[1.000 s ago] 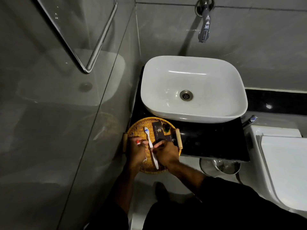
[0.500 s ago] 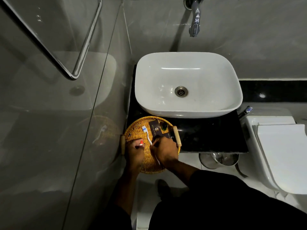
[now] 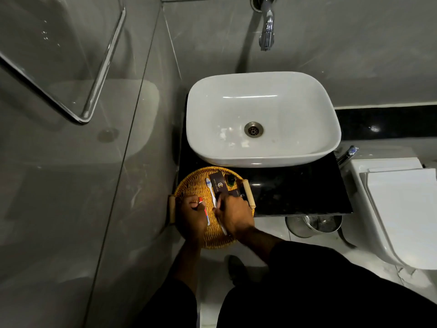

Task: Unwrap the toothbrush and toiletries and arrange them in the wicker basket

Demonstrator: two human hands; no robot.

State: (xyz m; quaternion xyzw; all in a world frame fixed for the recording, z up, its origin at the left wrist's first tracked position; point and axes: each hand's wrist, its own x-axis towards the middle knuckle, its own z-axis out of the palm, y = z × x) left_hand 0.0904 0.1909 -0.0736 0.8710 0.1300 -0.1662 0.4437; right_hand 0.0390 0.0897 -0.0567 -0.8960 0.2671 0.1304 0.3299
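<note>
Now holding: right hand (image 3: 233, 215) pinches light, stiff toothbrush (image 3: 211, 189) mid-handle over basket (image 3: 189, 183); left hand (image 3: 191, 215) grips small squishy tube (image 3: 205, 210).

Both hands low and close together, knuckles up

The left hand (image 3: 192, 217) is curled into a loose fist, fingers folded under; the right hand (image 3: 233, 215) sits just beside it, fingers bent and pinched downward, both forearms reaching forward from dark sleeves
</note>
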